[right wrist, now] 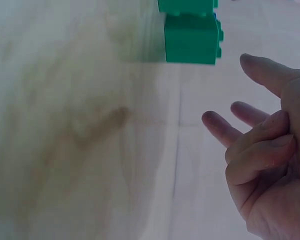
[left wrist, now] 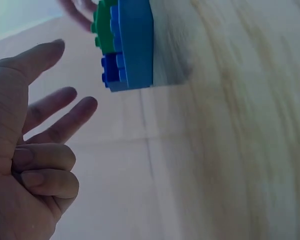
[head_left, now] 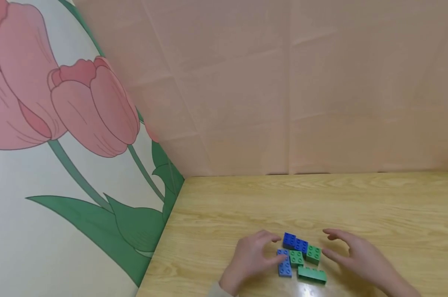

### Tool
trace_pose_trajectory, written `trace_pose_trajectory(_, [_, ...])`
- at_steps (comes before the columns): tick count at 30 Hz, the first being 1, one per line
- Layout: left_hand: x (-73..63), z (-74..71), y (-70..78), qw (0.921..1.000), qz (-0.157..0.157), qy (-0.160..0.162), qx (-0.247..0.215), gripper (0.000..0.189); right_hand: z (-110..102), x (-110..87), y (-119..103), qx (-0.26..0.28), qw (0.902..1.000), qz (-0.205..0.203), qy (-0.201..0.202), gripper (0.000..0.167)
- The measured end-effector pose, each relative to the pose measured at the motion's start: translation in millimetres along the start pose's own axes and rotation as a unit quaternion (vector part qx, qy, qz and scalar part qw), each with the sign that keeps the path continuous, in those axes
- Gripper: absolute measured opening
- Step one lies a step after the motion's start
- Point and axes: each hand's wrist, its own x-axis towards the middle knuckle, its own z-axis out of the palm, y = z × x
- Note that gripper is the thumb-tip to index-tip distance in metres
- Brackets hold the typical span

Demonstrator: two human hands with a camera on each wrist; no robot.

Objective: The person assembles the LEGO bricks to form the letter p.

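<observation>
Several toy building bricks lie close together on the wooden table. At the back of the group are a dark blue brick point(head_left: 289, 239) and another dark blue brick point(head_left: 301, 246). Two square green bricks stand in front, the middle one point(head_left: 296, 259) and the right one point(head_left: 313, 255). A long lighter blue brick point(head_left: 284, 268) is at the left, and a long green brick point(head_left: 311, 275) at the front. My left hand point(head_left: 251, 253) is left of them, its thumb overlapping the lighter blue brick. Right of the green bricks hovers my right hand point(head_left: 361, 258), thumb and forefinger apart. Both hands hold nothing.
The wooden table point(head_left: 216, 214) meets a creased pinkish-beige cloth point(head_left: 246, 103) along its back edge. At the left stands a white wall panel point(head_left: 79, 173) with large pink tulips and green leaves.
</observation>
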Motion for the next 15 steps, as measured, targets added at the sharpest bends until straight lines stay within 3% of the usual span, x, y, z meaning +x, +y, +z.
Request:
trace_pose_trajectory(8, [10.4,-2.2,12.3,0.9943,0.004,-0.101,0.035,0.048,7.0,6.6,-9.1,0.008,0.9981,0.001,-0.061,0.062])
trace_pose_trajectory(15, [17.8,-2.5,23.4,0.9858,0.016,-0.150,0.073,0.048,10.7,8.4,-10.5,0.016,0.9951,0.010,-0.097,0.057])
